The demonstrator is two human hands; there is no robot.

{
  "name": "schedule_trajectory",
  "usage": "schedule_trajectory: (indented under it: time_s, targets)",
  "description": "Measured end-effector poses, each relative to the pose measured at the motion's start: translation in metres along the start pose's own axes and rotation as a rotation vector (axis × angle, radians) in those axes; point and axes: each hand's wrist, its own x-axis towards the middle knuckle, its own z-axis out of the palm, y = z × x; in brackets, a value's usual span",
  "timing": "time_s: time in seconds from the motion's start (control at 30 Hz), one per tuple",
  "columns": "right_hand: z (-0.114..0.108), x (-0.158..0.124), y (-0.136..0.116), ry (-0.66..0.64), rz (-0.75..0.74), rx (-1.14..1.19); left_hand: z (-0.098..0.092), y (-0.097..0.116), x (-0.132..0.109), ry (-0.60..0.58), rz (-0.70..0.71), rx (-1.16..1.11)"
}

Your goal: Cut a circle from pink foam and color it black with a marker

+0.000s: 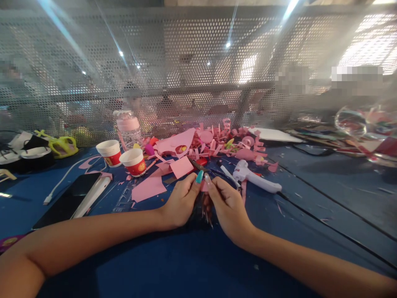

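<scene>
My left hand and my right hand meet at the middle of the blue table. Thumbs and fingers are pinched together on a small pink foam piece, mostly hidden by the fingers. Just beyond the fingertips lie dark-handled scissors and a white pen-like stick. To the right rests a white glue gun with a black cord. Flat pink foam sheets lie left of my hands. Behind them is a heap of pink foam scraps.
Two paper cups and a pink-lidded bottle stand left of the heap. A black phone and white cable lie at left. A perforated metal screen closes the back. Clear plastic items sit at far right.
</scene>
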Motion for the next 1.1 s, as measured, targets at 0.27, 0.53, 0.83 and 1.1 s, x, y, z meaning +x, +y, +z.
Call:
schedule_trajectory:
  time_s: [0.27, 0.53, 0.83, 1.1]
  targets:
    - [-0.0006, 0.0002, -0.0012, 0.01, -0.067, -0.073, 0.0008, 0.0004, 0.0009, 0.07, 0.026, 0.075]
    - [-0.0014, -0.0005, -0.0017, 0.014, -0.079, -0.131, -0.0007, 0.002, 0.0001, 0.073, 0.052, 0.152]
    - [-0.0026, -0.0005, 0.0011, 0.032, -0.126, -0.157, -0.0008, -0.0021, 0.0032, -0.122, -0.001, -0.104]
    - [-0.0025, 0.0, -0.0016, 0.052, -0.144, -0.181, -0.0014, -0.0025, 0.0011, -0.049, 0.007, -0.175]
